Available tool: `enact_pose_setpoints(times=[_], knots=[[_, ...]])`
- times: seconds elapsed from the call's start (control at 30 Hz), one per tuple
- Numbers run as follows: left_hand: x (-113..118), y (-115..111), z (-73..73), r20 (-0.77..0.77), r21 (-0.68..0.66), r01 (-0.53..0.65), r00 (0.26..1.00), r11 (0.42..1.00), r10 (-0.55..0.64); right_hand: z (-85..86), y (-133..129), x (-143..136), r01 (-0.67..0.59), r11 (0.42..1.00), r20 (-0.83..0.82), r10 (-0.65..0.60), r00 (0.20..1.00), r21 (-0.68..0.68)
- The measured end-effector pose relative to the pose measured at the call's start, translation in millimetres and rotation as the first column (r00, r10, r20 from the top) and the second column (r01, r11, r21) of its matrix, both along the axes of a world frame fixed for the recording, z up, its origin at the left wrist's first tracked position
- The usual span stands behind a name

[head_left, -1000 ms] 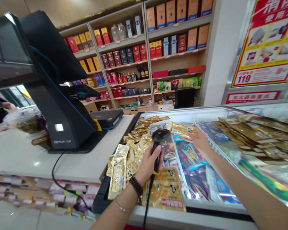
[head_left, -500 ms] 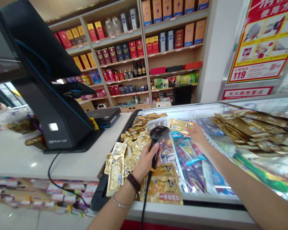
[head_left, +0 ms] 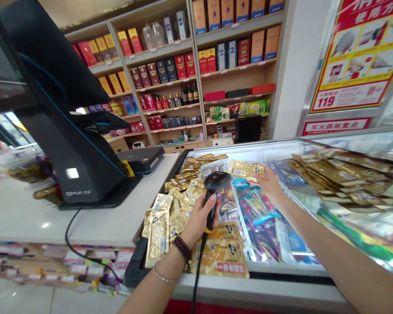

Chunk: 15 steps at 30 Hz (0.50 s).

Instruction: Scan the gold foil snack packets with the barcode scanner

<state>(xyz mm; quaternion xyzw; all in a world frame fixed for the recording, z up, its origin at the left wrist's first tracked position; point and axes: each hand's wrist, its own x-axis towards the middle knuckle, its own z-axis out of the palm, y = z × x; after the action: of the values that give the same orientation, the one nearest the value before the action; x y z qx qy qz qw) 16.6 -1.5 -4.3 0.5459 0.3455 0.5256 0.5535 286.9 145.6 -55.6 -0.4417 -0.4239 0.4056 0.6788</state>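
While a scanner (head_left: 216, 179) is gripped by the left hand (head_left: 199, 215) and a packet (head_left: 240, 169) by the right hand (head_left: 269, 183), what is done — left pile (head_left: 159, 226) or right pile (head_left: 347, 175) — cannot be told

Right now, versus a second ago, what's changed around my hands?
Only the view has shifted slightly: the scene sits a little further left and higher. Nothing was taken or released: your left hand keeps the black scanner, your right hand the gold packet. The piled packets lie unchanged.
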Motion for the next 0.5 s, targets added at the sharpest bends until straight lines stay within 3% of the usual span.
enact_pose_setpoints(times=[0.2,0.5], knots=[[1,0,-1.7,-0.022,-0.008,-0.048,0.999,0.999,0.048,2.1,8,19,0.133,0.991,-0.061,-0.135,0.989,-0.024],[0,-1,0.6,-0.042,-0.024,-0.102,0.994,0.995,0.101,43.6,16,124,0.485,0.874,-0.246,-0.464,0.851,0.029]])
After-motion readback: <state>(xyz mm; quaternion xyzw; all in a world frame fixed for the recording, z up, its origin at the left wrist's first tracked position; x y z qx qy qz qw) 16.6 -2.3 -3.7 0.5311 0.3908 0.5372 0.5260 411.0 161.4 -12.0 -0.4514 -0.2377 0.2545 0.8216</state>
